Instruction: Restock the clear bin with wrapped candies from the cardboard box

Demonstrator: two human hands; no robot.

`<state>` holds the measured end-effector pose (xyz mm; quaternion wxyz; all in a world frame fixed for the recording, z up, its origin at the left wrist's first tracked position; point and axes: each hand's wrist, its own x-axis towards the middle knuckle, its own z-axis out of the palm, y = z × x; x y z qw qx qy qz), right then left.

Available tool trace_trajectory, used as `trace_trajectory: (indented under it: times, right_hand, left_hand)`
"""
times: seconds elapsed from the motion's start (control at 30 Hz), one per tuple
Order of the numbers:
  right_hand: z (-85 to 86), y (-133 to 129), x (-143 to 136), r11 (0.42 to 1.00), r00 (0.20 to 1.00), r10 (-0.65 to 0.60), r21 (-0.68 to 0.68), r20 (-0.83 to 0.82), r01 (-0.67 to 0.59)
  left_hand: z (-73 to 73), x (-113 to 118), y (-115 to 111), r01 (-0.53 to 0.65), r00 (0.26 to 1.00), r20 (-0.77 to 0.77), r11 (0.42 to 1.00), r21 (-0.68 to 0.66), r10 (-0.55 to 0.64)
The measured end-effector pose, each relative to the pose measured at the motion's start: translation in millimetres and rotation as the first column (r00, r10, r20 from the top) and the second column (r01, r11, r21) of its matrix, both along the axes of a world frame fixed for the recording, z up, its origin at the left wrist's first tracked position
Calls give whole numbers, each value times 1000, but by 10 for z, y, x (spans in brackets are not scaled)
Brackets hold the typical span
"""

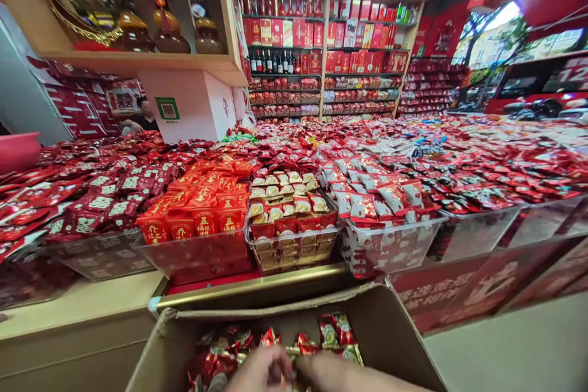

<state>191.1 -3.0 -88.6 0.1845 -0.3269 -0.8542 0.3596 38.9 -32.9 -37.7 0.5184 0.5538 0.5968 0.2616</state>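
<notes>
My left hand (265, 369) and my right hand (331, 371) reach down into an open cardboard box (386, 324), close beside each other. The fingers of the left curl inward, blurred, and what they close on cannot be made out. On the right only the back of the hand shows, smeared by motion, with its fingers hidden. Small red and gold wrapped packets (219, 364) lie loose in the box around both hands. Two upright packets (337, 331) rest by its far wall. Beyond the box stands a clear bin (294, 245) of similar red and gold packets in rows.
Clear bins of red packets flank it, including an orange-red one (197, 257) and a white-and-red one (390, 242). A gold-edged counter rail (252, 291) runs behind the box. An overhanging wooden cabinet (151, 64) is at upper left; stocked shelves (326, 37) stand at the back.
</notes>
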Motion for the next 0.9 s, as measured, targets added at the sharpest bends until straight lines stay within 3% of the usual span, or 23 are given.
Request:
trace_trajectory:
  times: [0.07,0.13,0.2,0.23,0.33,0.4,0.57,0.67,0.77,0.83,0.9]
  right_hand:
    - [-13,92,5,964,995,-69,-260,-66,50]
    - [61,83,9,872,969,-127,-489,-211,8]
    - [182,40,6,797,930,-166,-600,-329,-69]
    - [242,21,3,799,914,-188,-597,-360,-71]
    - [348,2,-4,884,886,-212,-468,-412,-6]
    - [355,15,-5,910,881,-209,-415,-424,16]
    - [311,40,-7,913,883,-220,-405,-414,38]
    - [320,29,15,948,893,-191,-312,-407,61]
    - [348,33,70,996,912,-77,16,-403,91]
    - [365,49,109,948,914,8,294,-407,122]
    - [381,68,139,872,922,68,471,-382,131]
  left_hand:
    - [-1,16,73,-51,997,51,999,15,50]
    - [24,18,97,-222,951,246,968,121,187]
    - [68,10,91,-314,900,356,940,132,251]
    - [91,6,81,-344,881,386,931,124,274]
    - [135,1,49,-406,831,441,911,68,338]
    - [144,9,36,-411,809,469,911,21,354]
    - [155,40,25,-352,872,389,933,73,298]
    - [165,38,6,-359,892,336,926,120,302]
    - [195,23,-23,-345,894,350,929,137,280]
    - [229,18,-39,-319,877,396,946,57,272]
    - [264,22,-44,-261,870,422,964,-43,254]
